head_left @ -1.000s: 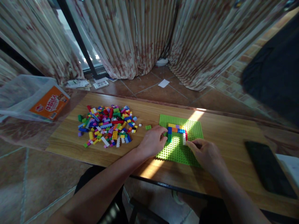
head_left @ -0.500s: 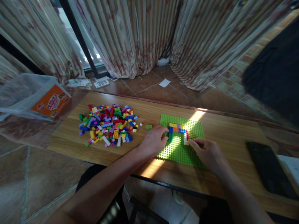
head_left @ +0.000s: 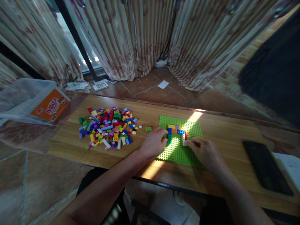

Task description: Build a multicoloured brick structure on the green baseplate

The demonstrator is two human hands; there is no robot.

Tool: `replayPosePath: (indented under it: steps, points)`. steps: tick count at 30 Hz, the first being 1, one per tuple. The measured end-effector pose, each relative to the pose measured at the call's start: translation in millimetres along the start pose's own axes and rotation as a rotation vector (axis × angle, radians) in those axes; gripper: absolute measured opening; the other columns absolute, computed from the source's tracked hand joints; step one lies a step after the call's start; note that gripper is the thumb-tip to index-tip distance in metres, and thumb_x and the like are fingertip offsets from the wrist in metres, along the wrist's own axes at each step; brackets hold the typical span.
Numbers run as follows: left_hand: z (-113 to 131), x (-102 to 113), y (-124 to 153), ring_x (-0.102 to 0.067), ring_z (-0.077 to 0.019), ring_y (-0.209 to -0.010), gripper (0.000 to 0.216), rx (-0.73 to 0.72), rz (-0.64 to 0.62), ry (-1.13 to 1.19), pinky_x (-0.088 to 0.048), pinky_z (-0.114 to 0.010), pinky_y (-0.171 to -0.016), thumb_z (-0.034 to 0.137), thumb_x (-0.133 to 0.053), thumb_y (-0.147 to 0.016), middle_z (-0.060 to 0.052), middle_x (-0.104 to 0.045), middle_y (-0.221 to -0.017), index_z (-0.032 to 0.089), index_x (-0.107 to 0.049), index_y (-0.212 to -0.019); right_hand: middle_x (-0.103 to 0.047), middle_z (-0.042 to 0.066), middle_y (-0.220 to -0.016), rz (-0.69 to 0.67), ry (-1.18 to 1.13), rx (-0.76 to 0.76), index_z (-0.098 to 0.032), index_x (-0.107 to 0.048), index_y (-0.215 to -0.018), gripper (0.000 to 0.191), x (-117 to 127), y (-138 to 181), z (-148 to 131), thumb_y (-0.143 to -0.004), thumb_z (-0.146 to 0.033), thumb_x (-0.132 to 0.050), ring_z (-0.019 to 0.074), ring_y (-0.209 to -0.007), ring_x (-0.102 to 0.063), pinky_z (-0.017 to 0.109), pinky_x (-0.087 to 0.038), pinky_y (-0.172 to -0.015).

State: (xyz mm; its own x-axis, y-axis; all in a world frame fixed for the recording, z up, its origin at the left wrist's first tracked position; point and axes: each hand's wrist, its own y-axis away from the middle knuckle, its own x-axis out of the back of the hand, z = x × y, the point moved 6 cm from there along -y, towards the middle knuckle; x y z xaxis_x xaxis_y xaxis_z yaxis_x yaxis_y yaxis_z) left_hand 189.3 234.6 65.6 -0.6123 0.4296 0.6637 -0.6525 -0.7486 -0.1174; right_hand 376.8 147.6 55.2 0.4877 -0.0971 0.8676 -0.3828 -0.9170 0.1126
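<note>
A green studded baseplate (head_left: 195,128) lies on the wooden table (head_left: 225,131). On it stands a small build of coloured bricks (head_left: 176,129): yellow, orange, blue, red and white. My left hand (head_left: 153,143) rests on the plate's left edge, fingers curled against it and touching the bricks' left end. My right hand (head_left: 204,150) sits on the plate's lower right, fingers pinched at the white and red bricks (head_left: 184,138) at the build's right end. Whether a brick is between those fingers is hidden.
A heap of loose coloured bricks (head_left: 107,127) lies to the left, with a single green brick (head_left: 148,128) beside the plate. A clear plastic tub with an orange label (head_left: 50,107) sits at the far left. A black phone (head_left: 266,167) lies at the right. Curtains hang behind.
The view has shifted slightly. Both hands stay at the baseplate; the right hand's fingers have closed in a little on the build's right end.
</note>
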Motion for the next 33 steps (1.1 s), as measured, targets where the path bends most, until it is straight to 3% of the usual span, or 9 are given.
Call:
replayPosePath:
  steps: [8,14,19,33]
  points:
    - [-3.9,-2.6,-1.1,-0.061,-0.0192,-0.094,0.022,-0.009,0.001,-0.011,-0.05,-0.035,-0.091,0.012,-0.055,-0.082,-0.007,-0.063,-0.099,0.015,-0.064,-0.102,-0.063,0.002,-0.061,-0.018,0.009,0.029,-0.022,-0.066,-0.069,0.039,1.2,-0.6,-0.4,-0.086,-0.052,-0.048,0.0164,-0.056,-0.055,0.028,-0.033,-0.054]
    - [-3.8,-1.6,-2.2,-0.061,-0.0178,-0.092,0.02,-0.001,0.002,-0.005,-0.05,-0.033,-0.089,0.012,-0.054,-0.083,-0.005,-0.063,-0.097,0.016,-0.064,-0.1,-0.063,0.0,-0.059,-0.184,-0.163,0.022,-0.02,-0.067,-0.073,0.036,-2.4,-2.6,4.7,-0.085,-0.049,-0.048,0.0136,-0.051,-0.054,0.025,-0.037,-0.05]
    - [-4.5,-2.0,-2.2,-0.062,-0.0169,-0.088,0.02,-0.004,-0.005,-0.007,-0.051,-0.032,-0.087,0.013,-0.055,-0.083,-0.005,-0.063,-0.096,0.017,-0.064,-0.1,-0.062,0.001,-0.057,-0.161,-0.184,0.041,-0.019,-0.07,-0.076,0.033,0.4,-2.6,2.3,-0.081,-0.048,-0.055,0.0138,-0.05,-0.054,0.025,-0.036,-0.047]
    - [-2.2,-1.5,-1.4,-0.061,-0.0182,-0.09,0.022,-0.008,0.003,0.004,-0.05,-0.034,-0.087,0.011,-0.054,-0.082,-0.007,-0.063,-0.097,0.014,-0.064,-0.101,-0.062,0.001,-0.06,-0.157,-0.155,0.017,-0.019,-0.068,-0.073,0.034,-4.7,-2.5,5.8,-0.082,-0.048,-0.052,0.0134,-0.051,-0.053,0.025,-0.036,-0.05]
